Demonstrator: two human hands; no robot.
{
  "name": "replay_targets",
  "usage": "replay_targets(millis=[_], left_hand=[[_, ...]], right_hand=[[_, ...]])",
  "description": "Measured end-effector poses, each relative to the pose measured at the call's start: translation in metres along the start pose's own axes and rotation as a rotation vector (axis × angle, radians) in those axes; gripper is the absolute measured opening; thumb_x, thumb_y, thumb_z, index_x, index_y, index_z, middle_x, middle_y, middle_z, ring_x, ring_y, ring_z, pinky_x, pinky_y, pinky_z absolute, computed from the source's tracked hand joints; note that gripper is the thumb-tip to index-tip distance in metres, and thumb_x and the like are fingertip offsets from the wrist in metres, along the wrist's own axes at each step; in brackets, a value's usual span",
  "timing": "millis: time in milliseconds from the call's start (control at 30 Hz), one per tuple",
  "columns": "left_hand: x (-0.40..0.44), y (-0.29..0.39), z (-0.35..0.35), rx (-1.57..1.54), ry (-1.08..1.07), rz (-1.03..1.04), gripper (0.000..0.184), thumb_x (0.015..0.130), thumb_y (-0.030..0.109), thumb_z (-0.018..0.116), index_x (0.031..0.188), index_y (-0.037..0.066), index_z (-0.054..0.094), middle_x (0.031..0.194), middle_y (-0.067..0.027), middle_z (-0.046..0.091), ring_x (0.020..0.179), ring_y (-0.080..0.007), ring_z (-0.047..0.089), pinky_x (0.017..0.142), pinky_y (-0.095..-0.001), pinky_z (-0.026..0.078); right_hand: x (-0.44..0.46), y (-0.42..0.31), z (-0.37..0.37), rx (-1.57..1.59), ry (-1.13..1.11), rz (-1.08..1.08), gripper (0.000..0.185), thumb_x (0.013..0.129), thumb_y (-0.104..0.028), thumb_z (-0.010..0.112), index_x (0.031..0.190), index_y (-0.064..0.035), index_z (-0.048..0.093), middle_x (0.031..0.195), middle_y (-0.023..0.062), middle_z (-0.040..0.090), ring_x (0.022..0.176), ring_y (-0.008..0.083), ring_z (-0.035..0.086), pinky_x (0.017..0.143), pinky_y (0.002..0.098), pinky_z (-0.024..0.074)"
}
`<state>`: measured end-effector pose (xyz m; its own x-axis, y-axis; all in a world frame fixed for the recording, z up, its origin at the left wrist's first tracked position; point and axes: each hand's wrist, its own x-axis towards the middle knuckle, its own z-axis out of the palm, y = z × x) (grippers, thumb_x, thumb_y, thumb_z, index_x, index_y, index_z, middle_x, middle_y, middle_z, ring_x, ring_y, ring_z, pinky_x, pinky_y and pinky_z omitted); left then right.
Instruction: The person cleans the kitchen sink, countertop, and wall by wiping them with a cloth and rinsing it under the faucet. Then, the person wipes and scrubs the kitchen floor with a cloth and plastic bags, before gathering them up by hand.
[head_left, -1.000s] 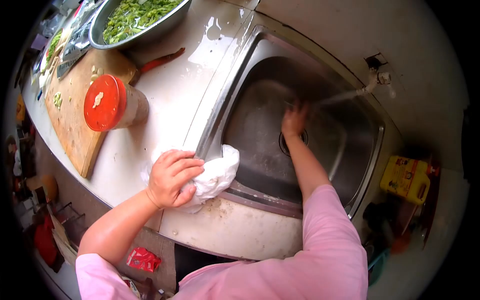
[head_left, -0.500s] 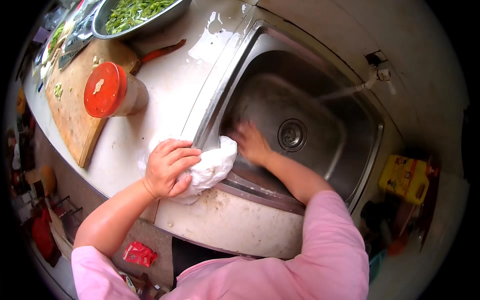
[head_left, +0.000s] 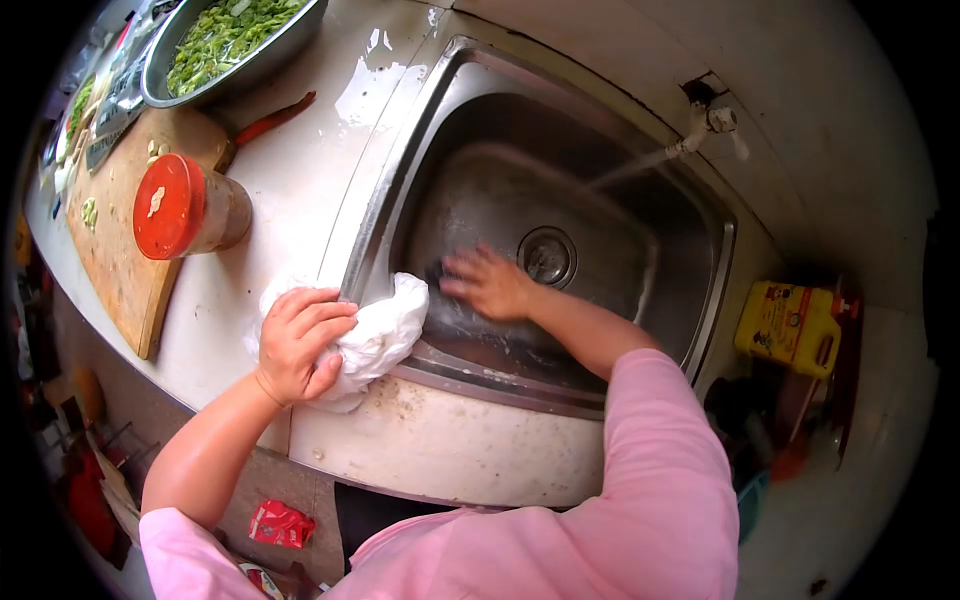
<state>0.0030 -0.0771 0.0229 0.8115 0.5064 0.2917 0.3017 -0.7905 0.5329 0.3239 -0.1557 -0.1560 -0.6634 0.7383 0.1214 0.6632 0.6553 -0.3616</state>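
My left hand (head_left: 305, 345) is pressed on a crumpled white plastic bag (head_left: 375, 340) at the sink's left front corner, its fingers curled over it. Part of the bag hangs over the rim of the steel sink (head_left: 365, 255). Down inside the basin is my right hand (head_left: 490, 283), palm down with fingers apart, low over the wet bottom left of the drain (head_left: 547, 256). A small dark patch shows at its fingertips; I cannot tell what it is. Water runs from the tap (head_left: 705, 125) into the sink.
Left of the sink are a red-lidded jar (head_left: 190, 208), a wooden cutting board (head_left: 115, 240) with garlic cloves, and a knife with a reddish handle (head_left: 275, 118). A metal basin (head_left: 240, 75) of chopped greens stands behind. A yellow jug (head_left: 790, 328) is at the right.
The whole view has shifted, so the counter and sink sit further left. My right hand has moved within the basin, its fingers now more spread. My left hand stays on the bag.
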Motion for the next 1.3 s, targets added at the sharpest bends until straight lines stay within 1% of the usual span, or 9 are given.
replay_targets(millis=[200, 333, 400, 500, 700, 833, 1100, 1200, 1300], left_hand=[[-0.001, -0.002, 0.000, 0.008, -0.004, 0.012, 0.029, 0.071, 0.025, 0.050, 0.089, 0.005, 0.061, 0.097, -0.0091, 0.062, 0.095, -0.0293, 0.056, 0.081, -0.0393, 0.042], [-0.006, -0.004, 0.003, 0.002, 0.017, 0.030, 0.029, 0.078, 0.027, 0.047, 0.088, 0.003, 0.060, 0.096, -0.0113, 0.062, 0.090, -0.0305, 0.057, 0.079, -0.0397, 0.041], [-0.006, 0.000, 0.002, -0.011, 0.030, -0.007, 0.022, 0.072, 0.021, 0.053, 0.085, 0.005, 0.060, 0.091, -0.0089, 0.062, 0.085, -0.0279, 0.056, 0.075, -0.0389, 0.042], [-0.005, 0.004, 0.002, 0.011, 0.055, -0.050, 0.015, 0.071, 0.016, 0.057, 0.083, 0.007, 0.060, 0.078, -0.0069, 0.059, 0.068, -0.0258, 0.054, 0.063, -0.0348, 0.043], [0.040, 0.030, -0.009, -0.547, 0.193, -0.789, 0.021, 0.086, 0.023, 0.055, 0.081, 0.003, 0.058, 0.066, 0.0001, 0.052, 0.059, -0.0077, 0.046, 0.054, -0.0226, 0.038], [0.134, 0.021, 0.031, -0.739, 0.395, -0.645, 0.032, 0.089, 0.033, 0.052, 0.089, 0.001, 0.057, 0.075, -0.0071, 0.059, 0.071, -0.0148, 0.052, 0.067, -0.0291, 0.042], [0.283, 0.040, 0.179, -0.591, 0.286, -0.101, 0.039, 0.085, 0.020, 0.056, 0.120, 0.004, 0.049, 0.120, -0.0133, 0.049, 0.108, -0.0260, 0.050, 0.088, -0.0345, 0.042], [0.297, 0.079, 0.196, -0.860, 0.337, -1.070, 0.048, 0.085, 0.028, 0.057, 0.124, 0.004, 0.043, 0.116, -0.0139, 0.050, 0.105, -0.0279, 0.052, 0.086, -0.0376, 0.044], [0.297, 0.051, 0.239, -1.589, 0.258, -0.945, 0.065, 0.075, 0.040, 0.064, 0.127, 0.008, 0.040, 0.125, -0.0173, 0.041, 0.112, -0.0314, 0.045, 0.090, -0.0406, 0.040]], right_hand=[[-0.005, 0.055, -0.035, 0.148, 0.356, 1.098, 0.026, 0.088, -0.017, 0.041, 0.107, -0.0116, 0.058, 0.118, 0.0186, 0.051, 0.110, 0.0368, 0.046, 0.097, 0.0425, 0.0340], [-0.095, 0.096, -0.057, -0.703, 0.292, 1.029, 0.026, 0.082, -0.012, 0.052, 0.107, -0.0118, 0.059, 0.115, 0.0174, 0.054, 0.102, 0.0345, 0.053, 0.086, 0.0418, 0.0426], [-0.086, 0.123, -0.078, 0.182, 0.840, 1.327, 0.021, 0.082, -0.014, 0.054, 0.100, -0.0062, 0.062, 0.101, 0.0150, 0.061, 0.089, 0.0309, 0.059, 0.078, 0.0397, 0.0460], [-0.075, 0.134, -0.131, 1.651, 1.256, 0.708, 0.015, 0.085, -0.011, 0.052, 0.093, -0.0002, 0.059, 0.083, 0.0104, 0.062, 0.077, 0.0226, 0.061, 0.073, 0.0308, 0.0498], [-0.086, 0.167, -0.135, 1.879, 1.438, 0.469, 0.013, 0.083, -0.008, 0.055, 0.093, 0.0000, 0.057, 0.085, 0.0114, 0.062, 0.080, 0.0236, 0.061, 0.077, 0.0338, 0.0507], [-0.019, 0.049, -0.168, 1.936, 0.904, 0.594, 0.036, 0.084, -0.024, 0.060, 0.114, -0.0077, 0.052, 0.104, 0.0118, 0.060, 0.100, 0.0256, 0.057, 0.088, 0.0389, 0.0444], [-0.018, 0.038, -0.199, 1.338, 1.314, 0.844, 0.050, 0.078, -0.018, 0.067, 0.121, -0.0055, 0.046, 0.107, 0.0081, 0.056, 0.101, 0.0182, 0.053, 0.085, 0.0289, 0.0411], [-0.021, 0.059, -0.177, 1.424, 1.540, 0.829, 0.042, 0.077, -0.013, 0.064, 0.116, -0.0040, 0.050, 0.104, 0.0081, 0.059, 0.098, 0.0212, 0.055, 0.082, 0.0335, 0.0438], [-0.037, 0.067, -0.155, 1.643, 1.631, 0.704, 0.043, 0.080, -0.023, 0.062, 0.116, -0.0045, 0.050, 0.106, 0.0086, 0.059, 0.098, 0.0240, 0.055, 0.083, 0.0364, 0.0444]])
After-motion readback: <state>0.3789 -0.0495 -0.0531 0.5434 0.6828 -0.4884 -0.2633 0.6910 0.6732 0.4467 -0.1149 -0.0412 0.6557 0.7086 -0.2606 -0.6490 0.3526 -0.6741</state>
